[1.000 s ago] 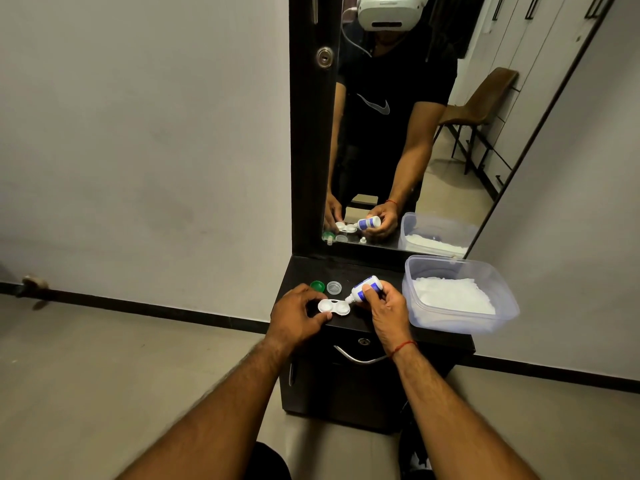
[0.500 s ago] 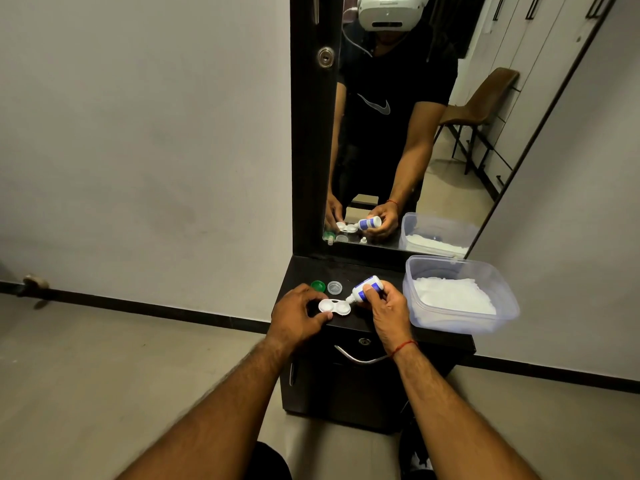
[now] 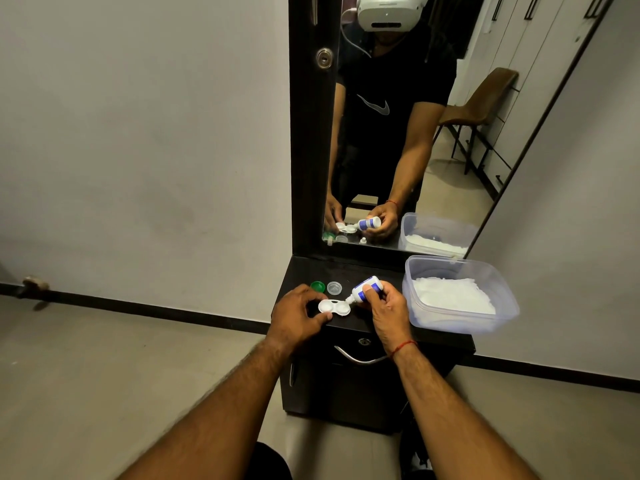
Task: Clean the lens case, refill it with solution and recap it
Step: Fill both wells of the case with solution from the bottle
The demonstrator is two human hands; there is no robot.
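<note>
A white two-well lens case [image 3: 334, 307] lies uncapped on the black dresser top [image 3: 346, 268]. My left hand [image 3: 296, 315] pinches the case's left end and holds it steady. My right hand [image 3: 384, 306] grips a small white solution bottle with a blue label [image 3: 365, 289], tipped down to the left so its nozzle sits over the case's right well. A green cap [image 3: 318, 286] and a clear cap [image 3: 334, 287] rest just behind the case.
A clear plastic tub [image 3: 460, 325] with white tissue inside stands at the right of the dresser top and overhangs its edge. A tall mirror [image 3: 415, 133] rises behind. A drawer handle [image 3: 360, 358] curves below the front edge. Bare floor lies to the left.
</note>
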